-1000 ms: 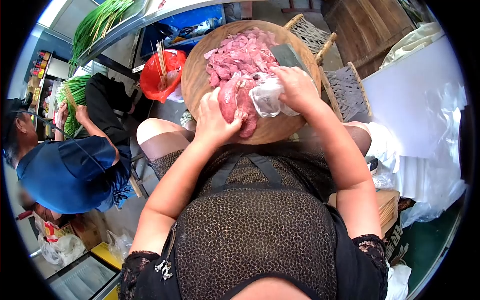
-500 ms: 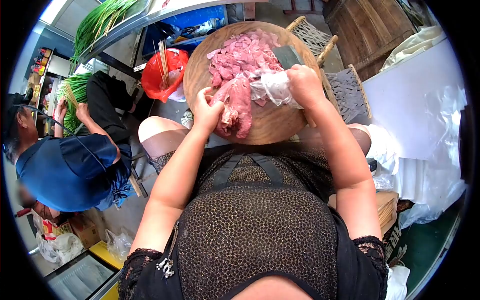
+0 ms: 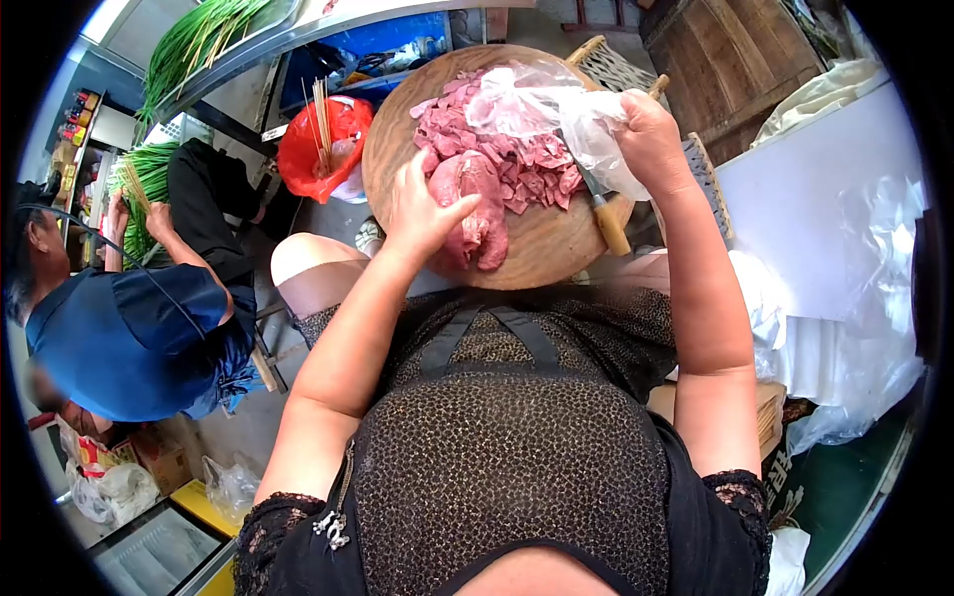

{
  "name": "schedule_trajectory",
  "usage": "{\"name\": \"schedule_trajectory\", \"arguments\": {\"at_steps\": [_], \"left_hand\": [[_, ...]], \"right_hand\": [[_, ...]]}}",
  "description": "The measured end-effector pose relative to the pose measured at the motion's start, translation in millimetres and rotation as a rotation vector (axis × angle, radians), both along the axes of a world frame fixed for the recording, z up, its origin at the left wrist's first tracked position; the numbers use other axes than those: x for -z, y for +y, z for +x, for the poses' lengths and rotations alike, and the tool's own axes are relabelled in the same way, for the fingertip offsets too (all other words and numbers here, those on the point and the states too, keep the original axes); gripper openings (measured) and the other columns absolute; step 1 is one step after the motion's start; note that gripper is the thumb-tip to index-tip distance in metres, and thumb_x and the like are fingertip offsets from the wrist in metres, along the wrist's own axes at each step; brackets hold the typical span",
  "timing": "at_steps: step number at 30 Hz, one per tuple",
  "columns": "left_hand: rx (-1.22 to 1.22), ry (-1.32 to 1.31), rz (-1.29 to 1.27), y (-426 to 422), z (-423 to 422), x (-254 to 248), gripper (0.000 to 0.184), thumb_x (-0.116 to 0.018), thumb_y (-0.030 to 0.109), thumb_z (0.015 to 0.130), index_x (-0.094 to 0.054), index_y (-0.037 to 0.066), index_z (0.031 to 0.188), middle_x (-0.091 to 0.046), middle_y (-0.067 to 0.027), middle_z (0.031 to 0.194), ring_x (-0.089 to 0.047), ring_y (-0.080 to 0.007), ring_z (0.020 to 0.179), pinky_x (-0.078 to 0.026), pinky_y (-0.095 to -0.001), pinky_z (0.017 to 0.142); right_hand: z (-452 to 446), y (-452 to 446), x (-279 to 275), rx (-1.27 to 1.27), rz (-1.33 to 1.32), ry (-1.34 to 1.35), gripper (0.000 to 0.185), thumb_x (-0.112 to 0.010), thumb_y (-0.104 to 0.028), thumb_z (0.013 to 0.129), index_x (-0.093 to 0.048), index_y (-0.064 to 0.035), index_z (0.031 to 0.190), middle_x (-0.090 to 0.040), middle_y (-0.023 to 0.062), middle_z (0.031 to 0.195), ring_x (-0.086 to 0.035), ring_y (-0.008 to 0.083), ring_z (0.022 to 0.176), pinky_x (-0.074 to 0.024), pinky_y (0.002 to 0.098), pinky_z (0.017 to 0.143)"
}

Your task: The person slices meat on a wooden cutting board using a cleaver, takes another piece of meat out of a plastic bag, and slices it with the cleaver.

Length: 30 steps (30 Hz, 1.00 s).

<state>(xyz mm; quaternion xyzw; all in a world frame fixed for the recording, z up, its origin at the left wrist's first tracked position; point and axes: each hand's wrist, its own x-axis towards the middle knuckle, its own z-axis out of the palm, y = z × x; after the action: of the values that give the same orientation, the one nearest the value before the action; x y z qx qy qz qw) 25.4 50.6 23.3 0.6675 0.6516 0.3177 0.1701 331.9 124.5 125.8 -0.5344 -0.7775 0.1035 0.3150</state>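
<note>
On the round wooden board (image 3: pixel 397 109) lies a large piece of raw meat (image 3: pixel 474 189). My left hand (image 3: pixel 422 209) is at its near left side, fingers spread and thumb over the meat; whether it touches cannot be seen. A crumpled clear plastic bag (image 3: pixel 586 124) hangs from my closed right hand (image 3: pixel 651 139), above the board's right side. Beneath the bag, many cut meat pieces (image 3: pixel 542 181) are heaped on the far half of the board. A cleaver with a wooden handle (image 3: pixel 611 228) lies at the right edge, its blade mostly hidden by the bag.
Left of the board stands a red plastic bag (image 3: pixel 298 149) with wooden skewers (image 3: pixel 323 119) in it. A co-worker in dark blue (image 3: pixel 129 328) sits at the left with skewers and green stalks. Woven stools (image 3: pixel 616 74) stand beyond the board.
My right hand has lifted the plastic bag up and to the right, and the bag has spread out. My left hand has loosened its hold on the meat and its fingers have opened.
</note>
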Motion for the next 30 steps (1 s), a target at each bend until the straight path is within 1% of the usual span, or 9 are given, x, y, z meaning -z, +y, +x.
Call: {"name": "schedule_trajectory", "arguments": {"at_steps": [4,7,10,11,15,19,22,26,30], "left_hand": [[0.248,-0.195,0.131,46.3,19.6,-62.1,0.131,-0.093,0.025,0.063,-0.004,0.001,0.157,-0.032,-0.0267,0.154,-0.04,-0.033,0.14,-0.038,-0.0412,0.113],[0.547,-0.551,-0.28,64.7,25.9,-78.9,0.147,-0.095,0.032,0.057,0.009,-0.007,0.154,-0.017,-0.0309,0.159,-0.024,-0.0345,0.148,-0.024,-0.037,0.121],[0.648,-0.054,0.303,81.0,35.6,-58.8,0.089,-0.087,0.026,0.069,-0.044,0.005,0.145,-0.051,-0.0194,0.141,-0.046,-0.0347,0.135,-0.036,-0.0381,0.114],[0.573,-0.214,0.406,80.9,36.2,-58.1,0.058,-0.081,0.021,0.076,-0.06,0.009,0.128,-0.061,-0.0147,0.128,-0.058,-0.0307,0.121,-0.045,-0.0373,0.105],[0.411,-0.321,0.343,99.2,-6.0,-24.1,0.043,-0.075,0.014,0.082,-0.064,0.009,0.123,-0.07,-0.0096,0.114,-0.068,-0.0212,0.105,-0.053,-0.0328,0.094],[0.169,-0.457,0.273,152.0,-87.3,20.4,0.036,-0.074,0.012,0.084,-0.067,0.011,0.119,-0.07,-0.0082,0.114,-0.067,-0.0215,0.106,-0.054,-0.0326,0.093],[-0.154,0.123,0.239,128.4,-142.1,-53.1,0.029,-0.072,0.014,0.086,-0.07,0.009,0.114,-0.072,-0.0125,0.108,-0.069,-0.0287,0.099,-0.055,-0.0347,0.086],[-0.103,0.056,0.445,162.4,-237.7,2.7,0.021,-0.071,0.018,0.085,-0.074,0.009,0.103,-0.073,-0.0131,0.104,-0.069,-0.0317,0.096,-0.054,-0.0382,0.082],[-0.234,0.023,-0.408,159.8,-257.2,47.9,0.066,-0.081,0.027,0.076,-0.057,0.006,0.134,-0.07,-0.0179,0.111,-0.07,-0.0288,0.094,-0.057,-0.0414,0.078]], "right_hand": [[-21.5,9.6,-5.6,-0.181,0.089,0.005,0.016,-0.069,-0.002,0.085,-0.065,0.001,0.1,-0.064,0.0111,0.093,-0.062,0.0261,0.086,-0.051,0.0322,0.079],[-60.0,13.9,-7.3,-0.312,0.15,0.191,0.016,-0.068,0.001,0.07,-0.064,-0.0015,0.084,-0.063,0.0137,0.086,-0.061,0.0352,0.086,-0.0511,0.0407,0.078],[-101.5,8.5,-10.7,-0.405,0.141,0.206,0.02,-0.068,0.003,0.067,-0.066,-0.0021,0.087,-0.064,0.0145,0.087,-0.062,0.0349,0.085,-0.0515,0.0408,0.078],[-112.0,9.0,-8.0,-0.408,0.124,0.22,0.021,-0.07,0.001,0.068,-0.066,-0.0021,0.088,-0.064,0.0147,0.088,-0.063,0.035,0.086,-0.0516,0.041,0.079],[-141.1,9.1,-16.0,-0.528,0.118,0.231,0.033,-0.076,-0.008,0.073,-0.067,-0.003,0.105,-0.066,0.0156,0.102,-0.063,0.0346,0.097,-0.0511,0.0411,0.087],[-136.4,8.3,-24.4,-0.402,0.122,0.116,0.06,-0.078,-0.012,0.077,-0.058,-0.0076,0.133,-0.06,0.0162,0.127,-0.055,0.0353,0.118,-0.0458,0.0429,0.101],[-104.6,1.9,-21.2,-0.302,0.089,0.118,0.052,-0.076,-0.011,0.081,-0.061,-0.0047,0.13,-0.06,0.0163,0.129,-0.057,0.034,0.119,-0.0444,0.0411,0.103],[-41.9,-19.6,8.9,-0.102,-0.109,0.064,0.048,-0.071,-0.007,0.084,-0.06,-0.0045,0.13,-0.058,0.0152,0.131,-0.055,0.0311,0.123,-0.0439,0.0386,0.103],[10.9,-40.9,56.1,0.095,-0.194,0.005,0.048,-0.072,-0.009,0.085,-0.059,-0.0052,0.131,-0.058,0.0144,0.131,-0.056,0.0298,0.12,-0.0463,0.0382,0.099]]}}
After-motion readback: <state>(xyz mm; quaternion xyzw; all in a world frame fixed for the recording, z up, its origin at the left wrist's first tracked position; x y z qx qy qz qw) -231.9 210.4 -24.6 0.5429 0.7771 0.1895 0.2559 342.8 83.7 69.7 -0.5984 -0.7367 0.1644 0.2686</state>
